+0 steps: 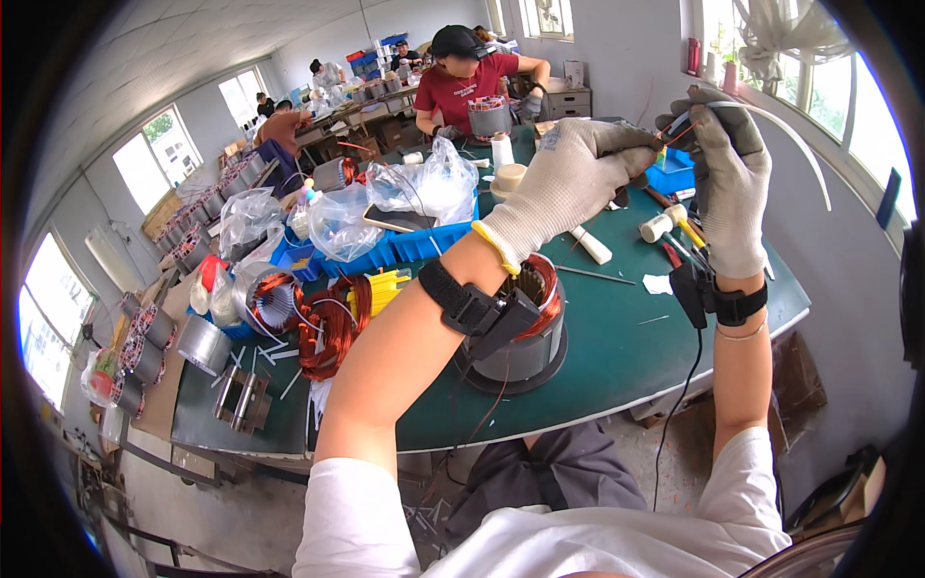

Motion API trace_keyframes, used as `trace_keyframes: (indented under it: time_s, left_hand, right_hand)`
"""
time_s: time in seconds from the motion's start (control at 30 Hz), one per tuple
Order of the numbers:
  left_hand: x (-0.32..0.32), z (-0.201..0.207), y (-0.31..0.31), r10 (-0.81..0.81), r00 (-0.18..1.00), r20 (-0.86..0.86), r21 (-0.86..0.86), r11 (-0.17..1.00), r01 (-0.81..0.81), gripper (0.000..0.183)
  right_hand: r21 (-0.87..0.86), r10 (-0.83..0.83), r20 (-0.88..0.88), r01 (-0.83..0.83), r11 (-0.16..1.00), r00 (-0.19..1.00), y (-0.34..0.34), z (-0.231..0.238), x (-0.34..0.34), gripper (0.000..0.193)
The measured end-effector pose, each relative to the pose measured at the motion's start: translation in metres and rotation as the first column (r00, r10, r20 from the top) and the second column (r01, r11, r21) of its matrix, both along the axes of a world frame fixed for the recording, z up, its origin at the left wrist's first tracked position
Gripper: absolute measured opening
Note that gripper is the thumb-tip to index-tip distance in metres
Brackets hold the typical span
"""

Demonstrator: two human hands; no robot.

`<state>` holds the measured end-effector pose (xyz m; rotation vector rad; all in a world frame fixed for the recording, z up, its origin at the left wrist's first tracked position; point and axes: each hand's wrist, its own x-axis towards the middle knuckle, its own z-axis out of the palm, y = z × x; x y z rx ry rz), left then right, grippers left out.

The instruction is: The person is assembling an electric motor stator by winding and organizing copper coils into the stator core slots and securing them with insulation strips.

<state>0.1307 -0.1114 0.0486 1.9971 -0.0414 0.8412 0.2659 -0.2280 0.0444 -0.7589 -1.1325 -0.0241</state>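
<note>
Wht shirt [597, 541], orange wire [682, 133] btwn gloved hands [732, 173]

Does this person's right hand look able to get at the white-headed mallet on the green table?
Probably yes: the white-headed mallet lies below and left of the right hand in this view, its head uncovered. That hand seems to hold a white strip, though, and might need freeing first.
</note>
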Motion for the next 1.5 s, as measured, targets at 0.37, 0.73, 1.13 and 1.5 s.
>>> trace_keyframes:
  time_s: [0.37,0.73,1.13,1.5]
  left_hand:
    - [-0.006,-0.001,0.001,-0.11,0.991,0.069,-0.119,0.986,0.118,0.027]
    - [-0.01,0.002,-0.002,0.059,0.998,-0.012,-0.053,0.997,-0.06,0.026]
    - [-0.012,-0.002,0.002,-0.026,0.997,0.071,-0.062,0.998,0.03,0.027]
    - [-0.022,-0.048,0.037,0.463,0.807,-0.367,0.655,0.744,-0.129,0.027]
  right_hand:
    - [0.067,0.228,-0.121,-0.221,0.973,0.966,0.005,0.006,0.0,0.021]
    - [-0.018,0.096,0.015,-0.095,0.995,0.995,0.004,0.01,-0.002,0.023]
    - [-0.12,0.029,0.246,0.001,0.993,0.969,-0.003,0.015,-0.009,0.016]
    - [-0.474,-0.11,0.358,0.282,0.834,0.927,0.005,-0.012,-0.014,0.018]
